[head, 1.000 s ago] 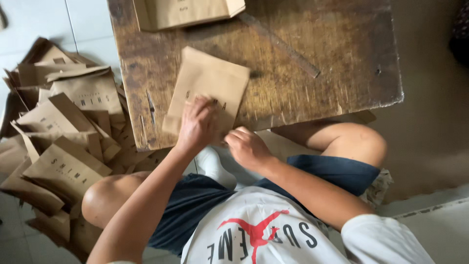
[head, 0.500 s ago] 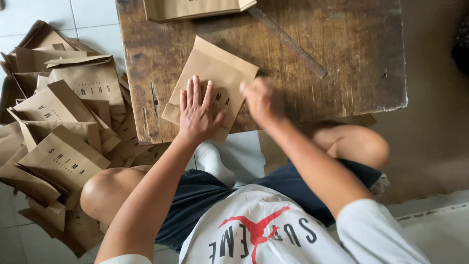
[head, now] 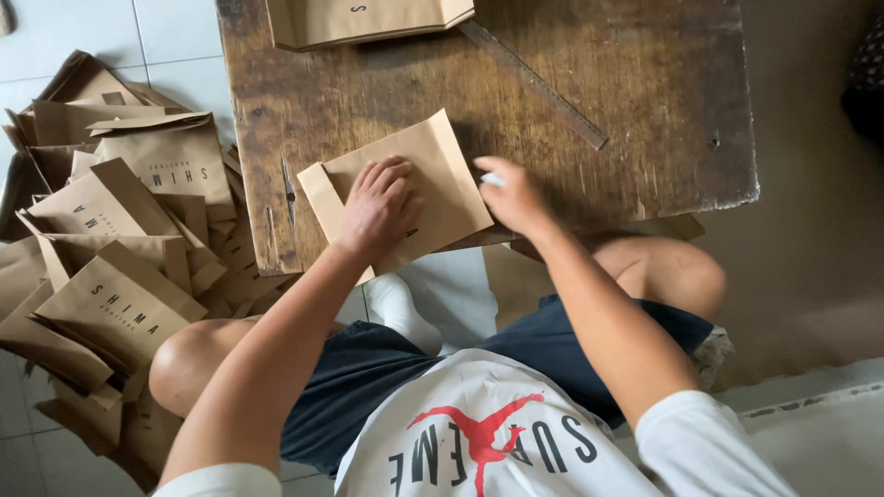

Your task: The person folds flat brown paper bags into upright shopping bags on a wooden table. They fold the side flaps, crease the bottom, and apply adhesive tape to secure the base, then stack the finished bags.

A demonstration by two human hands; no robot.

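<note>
A flat brown paper bag [head: 447, 166] lies tilted on the near part of a worn wooden table [head: 645, 120]. My left hand [head: 378, 207] presses flat on the bag's lower middle, fingers stretched out and close together. My right hand [head: 514, 196] sits at the bag's right edge on the table. Its fingers are curled around a small white object [head: 492, 179], of which only the tip shows. A folded flap of the bag sticks out to the left of my left hand.
A long dark metal strip [head: 534, 81] lies diagonally on the table beyond the bag. More folded brown bags [head: 368, 20] sit at the table's far edge. Several finished brown bags [head: 120, 230] are heaped on the tiled floor to the left. My knees are under the table's near edge.
My right hand rose from below the table's edge to the bag's right side. My left hand shifted further onto the bag, which has turned slightly on the table.
</note>
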